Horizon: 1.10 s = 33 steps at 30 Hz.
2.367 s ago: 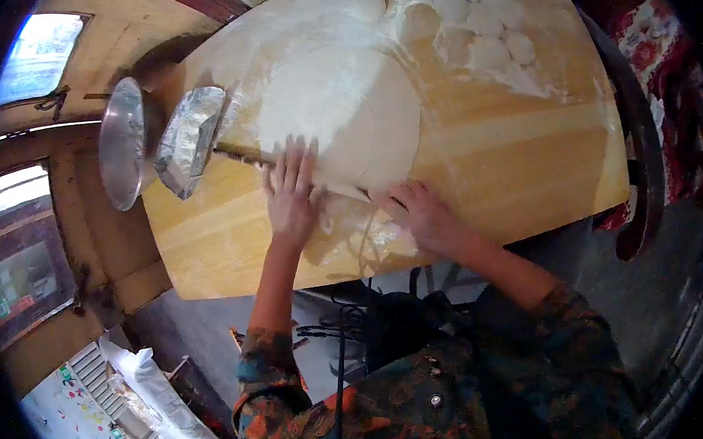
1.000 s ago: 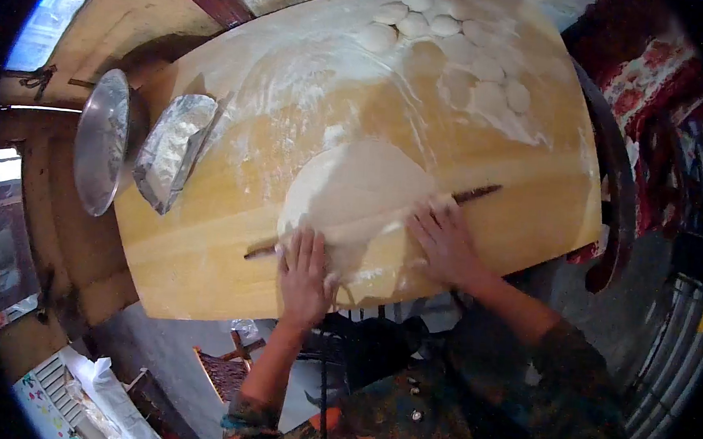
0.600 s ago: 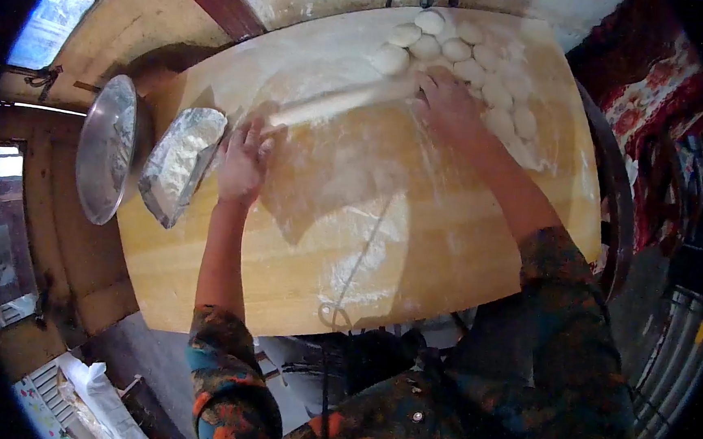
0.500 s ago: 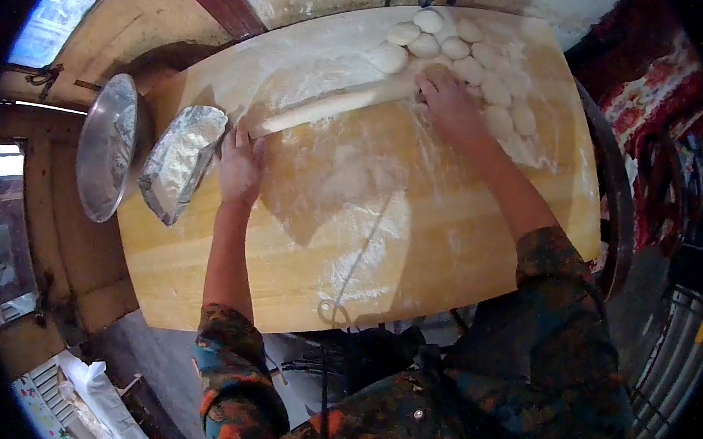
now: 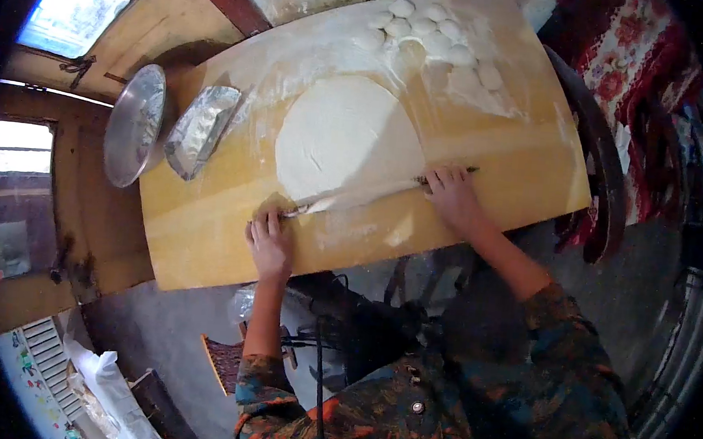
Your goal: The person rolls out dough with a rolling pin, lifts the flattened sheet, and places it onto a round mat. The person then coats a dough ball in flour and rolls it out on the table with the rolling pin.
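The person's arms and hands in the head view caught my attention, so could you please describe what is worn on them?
The left hand and the right hand are bare, with no gloves visible. Dark fabric sleeves mottled in orange and teal stop well short of the wrists. The matching garment front has a small round shiny button.

The dough sheet [image 5: 337, 133] looks smooth and matt, the tabletop [image 5: 527, 154] flour-dusted wood, the bowl [image 5: 132, 132] shiny metal.
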### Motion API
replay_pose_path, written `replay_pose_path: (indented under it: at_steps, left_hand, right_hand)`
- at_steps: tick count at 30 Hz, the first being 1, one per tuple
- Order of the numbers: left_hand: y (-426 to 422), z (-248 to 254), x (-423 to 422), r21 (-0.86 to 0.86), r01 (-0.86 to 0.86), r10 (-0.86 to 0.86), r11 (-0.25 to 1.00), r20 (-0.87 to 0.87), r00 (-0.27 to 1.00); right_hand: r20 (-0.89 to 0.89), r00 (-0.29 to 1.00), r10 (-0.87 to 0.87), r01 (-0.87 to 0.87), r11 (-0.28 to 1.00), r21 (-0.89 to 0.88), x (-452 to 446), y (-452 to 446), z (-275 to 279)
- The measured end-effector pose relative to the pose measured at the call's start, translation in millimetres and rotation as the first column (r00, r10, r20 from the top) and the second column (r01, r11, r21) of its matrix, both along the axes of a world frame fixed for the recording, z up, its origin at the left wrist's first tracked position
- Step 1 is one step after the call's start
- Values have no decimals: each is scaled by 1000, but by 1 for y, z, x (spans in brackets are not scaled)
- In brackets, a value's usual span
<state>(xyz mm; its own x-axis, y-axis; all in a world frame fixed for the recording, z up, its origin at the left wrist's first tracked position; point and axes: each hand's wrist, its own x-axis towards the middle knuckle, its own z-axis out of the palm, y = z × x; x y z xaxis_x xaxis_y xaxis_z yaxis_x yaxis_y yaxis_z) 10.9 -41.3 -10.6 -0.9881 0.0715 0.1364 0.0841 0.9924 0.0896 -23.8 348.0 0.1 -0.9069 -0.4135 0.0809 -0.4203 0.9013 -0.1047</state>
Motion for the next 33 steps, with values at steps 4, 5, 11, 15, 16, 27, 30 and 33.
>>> replay_pose_path:
  at_steps: [4,5,11,15,16,27,30,33]
  left_hand:
    - [3,3,40,65,32,-31,997,-17,999]
    - [1,5,43,85,51,-50,995,-8,999]
    - [13,16,7,312,-299,289,902,78,954]
    - [62,3,-24,172,-425,421,889,60,905]
    - [66,6,-27,213,-419,394,882,153,906]
    - [88,9,-55,310,278,-282,909,-33,959]
    - [71,16,-36,94,277,-288,956,149,946]
    - [50,23,-18,36,265,-267,963,196,943]
  right_hand:
    - [-52,992,115,-119,988,-99,51,1,-2]
    - [-33,987,157,-160,976,-149,56,2,-1]
    - [138,990,15,29,949,-313,71,-42,8]
    - [-48,999,-7,-11,930,-368,66,-94,-5]
    - [1,1000,-18,17,939,-344,67,-96,-5]
    - [250,955,162,-25,879,-476,58,-85,-28]
    - [298,923,243,-21,806,-592,56,-86,-5]
    - [425,842,333,-114,879,-463,55,-91,-9]
